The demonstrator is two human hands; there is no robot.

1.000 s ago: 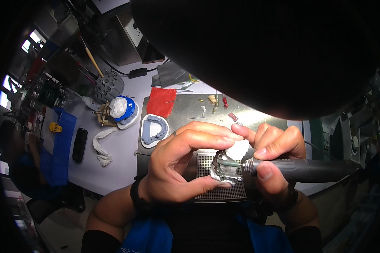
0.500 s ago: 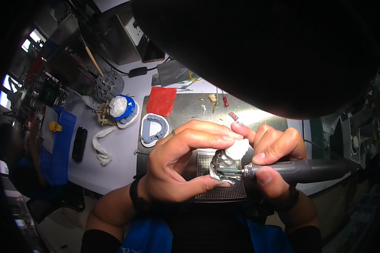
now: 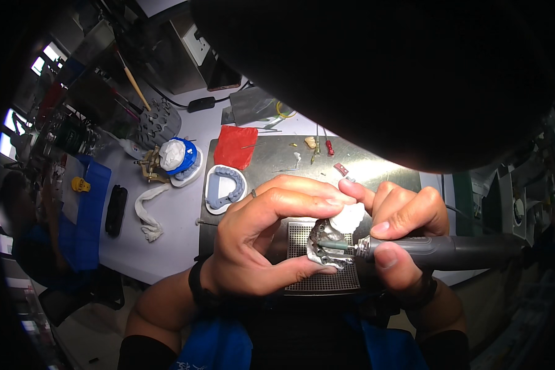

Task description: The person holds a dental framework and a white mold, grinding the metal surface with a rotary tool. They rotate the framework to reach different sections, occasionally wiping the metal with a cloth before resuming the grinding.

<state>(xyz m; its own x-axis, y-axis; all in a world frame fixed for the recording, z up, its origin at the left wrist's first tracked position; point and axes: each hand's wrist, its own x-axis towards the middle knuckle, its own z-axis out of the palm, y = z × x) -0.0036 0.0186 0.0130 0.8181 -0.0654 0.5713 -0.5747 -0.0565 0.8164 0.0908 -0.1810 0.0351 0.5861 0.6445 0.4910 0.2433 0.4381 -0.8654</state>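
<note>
My left hand (image 3: 246,243) grips a silvery metal dental framework (image 3: 318,254) between thumb and fingers, its curved arch facing right. A rough white piece (image 3: 348,218) sits at the framework's upper side, under my fingertips. In my right hand (image 3: 410,216) lies a dark grey handpiece (image 3: 459,251), pinched near its front end. Its green grinding bur (image 3: 334,245) reaches into the inside of the arch; whether it touches the metal I cannot tell. Both hands meet at the fingers, above a perforated metal plate (image 3: 296,280).
Left of my hands, a grey dental model (image 3: 218,200) in a white base rests by a red sheet (image 3: 235,148). Farther left stand an articulator with a blue-and-white model (image 3: 179,155) and a grey bur holder (image 3: 160,123). A large dark shape (image 3: 382,80) covers the upper right.
The handpiece has tilted slightly, its rear end lower and the bur's tip a little higher inside the arch. My left hand and the framework stay nearly still.
</note>
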